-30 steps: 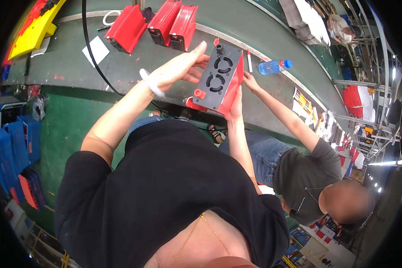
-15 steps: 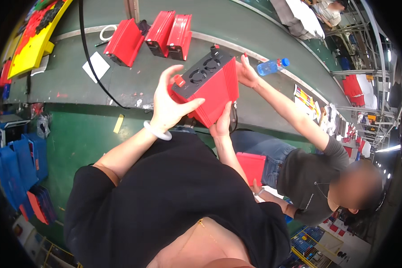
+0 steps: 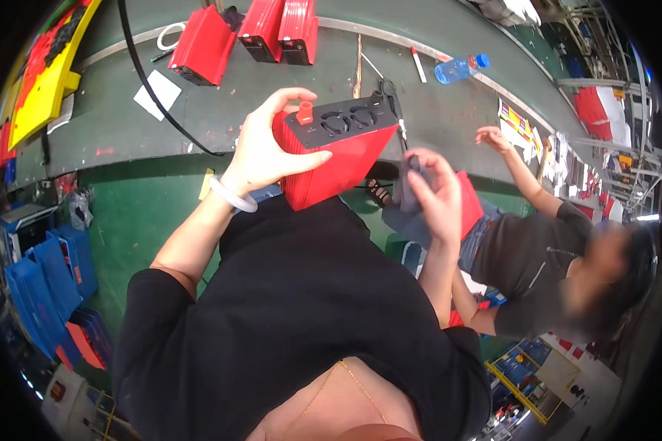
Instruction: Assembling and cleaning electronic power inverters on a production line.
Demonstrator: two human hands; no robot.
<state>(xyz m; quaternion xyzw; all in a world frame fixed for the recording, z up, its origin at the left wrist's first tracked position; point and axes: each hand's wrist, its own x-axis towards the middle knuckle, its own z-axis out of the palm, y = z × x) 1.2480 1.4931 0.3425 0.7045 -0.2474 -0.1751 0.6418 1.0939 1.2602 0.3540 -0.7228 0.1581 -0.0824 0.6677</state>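
Note:
My left hand (image 3: 261, 151) grips the left end of a red power inverter (image 3: 338, 165), thumb across its front and fingers behind. Its black end panel faces up, with two round fan grilles, a red terminal cap (image 3: 304, 113) and a black terminal at the right end. To the right of the inverter, apart from it, my right hand (image 3: 441, 195) is closed on a grey cloth (image 3: 407, 184), smeared by motion. Whether the inverter touches the bench edge, I cannot tell.
Several red inverters (image 3: 206, 48) stand at the back of the green bench (image 3: 221, 110). A blue-capped bottle (image 3: 456, 70), a marker (image 3: 418, 65) and white paper (image 3: 157, 95) lie there. A black cable (image 3: 147, 81) hangs at left. A co-worker (image 3: 522, 272) is close on my right.
My right hand has left the inverter and moved right, now showing a grey cloth. The co-worker's hand has drawn away from the inverter to the right. My left hand keeps its hold.

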